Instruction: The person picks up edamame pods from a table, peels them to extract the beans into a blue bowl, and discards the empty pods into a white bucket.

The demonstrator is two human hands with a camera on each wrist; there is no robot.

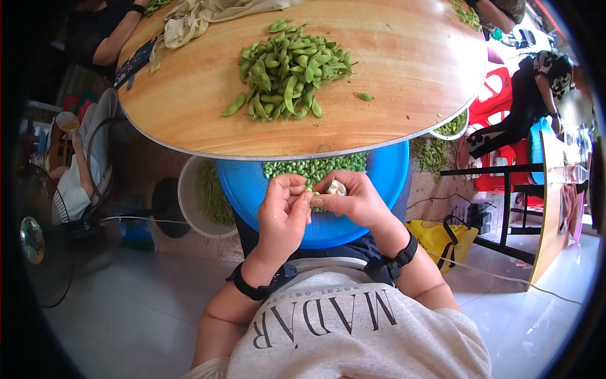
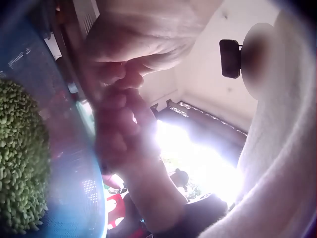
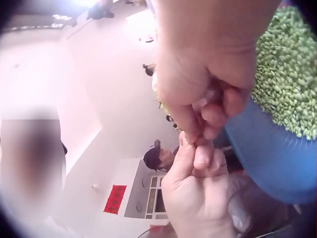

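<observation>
Above a blue basket (image 1: pixel 385 189) of shelled green soybeans (image 1: pixel 328 165), my two hands meet fingertip to fingertip. My left hand (image 1: pixel 283 215) pinches a small soybean pod (image 1: pixel 311 191) between thumb and fingers. On the pod's other side, the right hand (image 1: pixel 360 201) pinches too, thumb on top and fingers curled. A whitish bit (image 1: pixel 336 187) shows in the curl of the right fingers; I cannot tell what it is. The right wrist view has both sets of fingertips touching, with the pod mostly hidden by them. Glare blurs the hands in the left wrist view.
A round wooden table (image 1: pixel 404 82) overhangs the basket, bearing a heap of unshelled pods (image 1: pixel 293 72) and a pale cloth (image 1: pixel 189 25). A white bucket (image 1: pixel 189 196) of green scraps stands left, a yellow bag (image 1: pixel 442 240) right. Other people are around the table; a fan (image 1: pixel 47 234) is at left.
</observation>
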